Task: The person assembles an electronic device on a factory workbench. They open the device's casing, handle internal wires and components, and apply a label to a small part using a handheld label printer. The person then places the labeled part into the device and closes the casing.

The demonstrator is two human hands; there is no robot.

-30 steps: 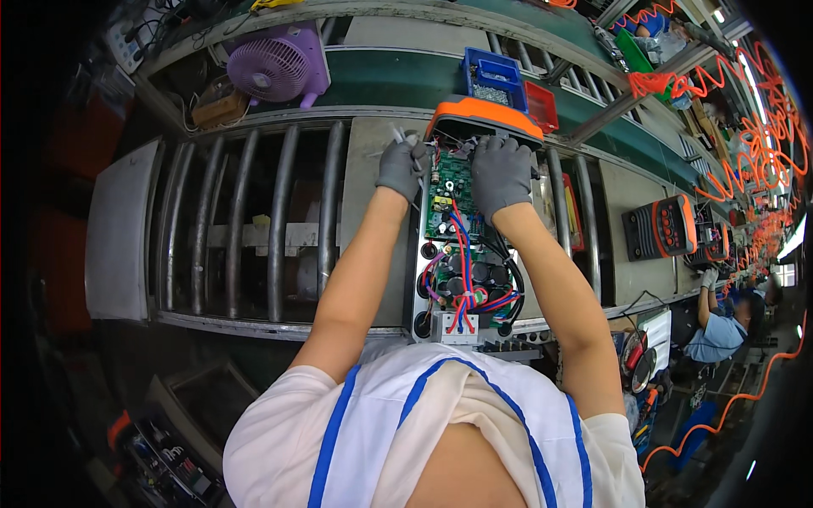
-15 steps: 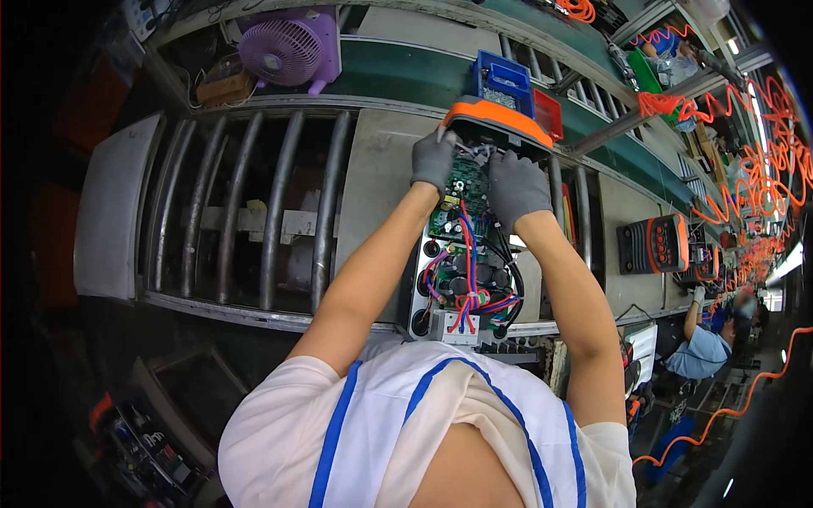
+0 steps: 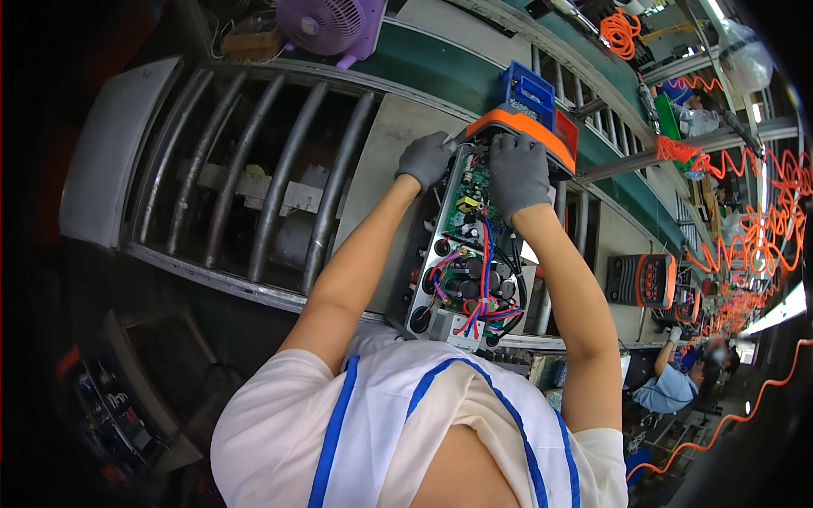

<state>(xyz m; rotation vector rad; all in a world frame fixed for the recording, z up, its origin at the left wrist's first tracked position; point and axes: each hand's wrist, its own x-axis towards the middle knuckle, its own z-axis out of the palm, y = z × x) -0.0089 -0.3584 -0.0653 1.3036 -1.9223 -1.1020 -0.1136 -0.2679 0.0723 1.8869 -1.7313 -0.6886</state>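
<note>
Steel roller conveyor (image 3: 288, 182) runs across the floor area; green-surfaced line (image 3: 423, 64) lies beyond; bright light (image 3: 789, 308) at far right.

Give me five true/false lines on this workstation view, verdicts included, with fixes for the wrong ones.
1. The left hand and the right hand both wear grey gloves. True.
2. The orange band is at the lower end of the open unit in the picture. False: it is at the upper end.
3. Red and blue wires run over the unit. True.
4. The purple fan is right of the blue bin. False: it is left of it.
5. The red bin sits beside the blue bin. True.
</note>
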